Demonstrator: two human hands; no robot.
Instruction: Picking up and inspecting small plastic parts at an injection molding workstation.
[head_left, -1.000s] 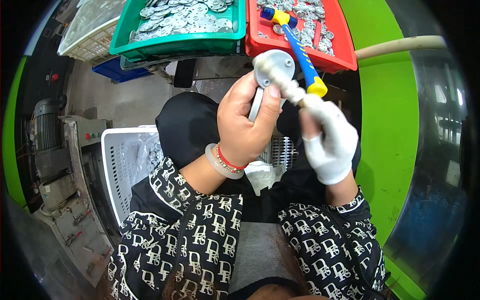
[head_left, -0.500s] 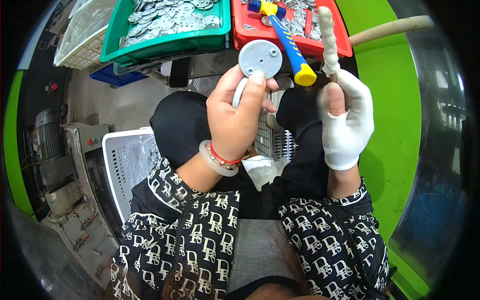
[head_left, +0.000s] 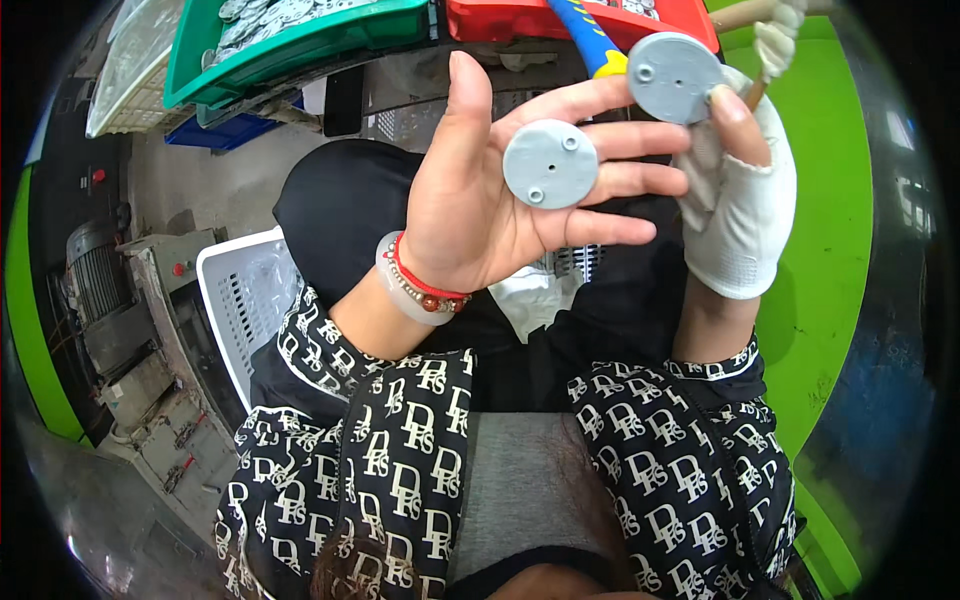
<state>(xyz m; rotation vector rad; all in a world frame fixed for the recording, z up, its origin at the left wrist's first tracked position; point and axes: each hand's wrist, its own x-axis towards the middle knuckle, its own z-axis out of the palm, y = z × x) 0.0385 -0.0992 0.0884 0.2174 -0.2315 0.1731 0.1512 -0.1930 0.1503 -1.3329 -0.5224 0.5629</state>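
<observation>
moved apart, gray discs (head_left: 528, 168), round, flat, tiny center holes

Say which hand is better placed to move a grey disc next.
Probably the right hand: it pinches the upper disc, though it also holds a white-tipped stick. The left hand is open, the lower disc lying ungripped on it.

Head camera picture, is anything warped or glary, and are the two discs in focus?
Head view: the palm disc and the pinched disc look fairly sharp, their centre holes distinct; head view again: the green panel bows along its right edge, fisheye fashion; same head view: pale reflections show on the dark glossy panel at far right.
</observation>
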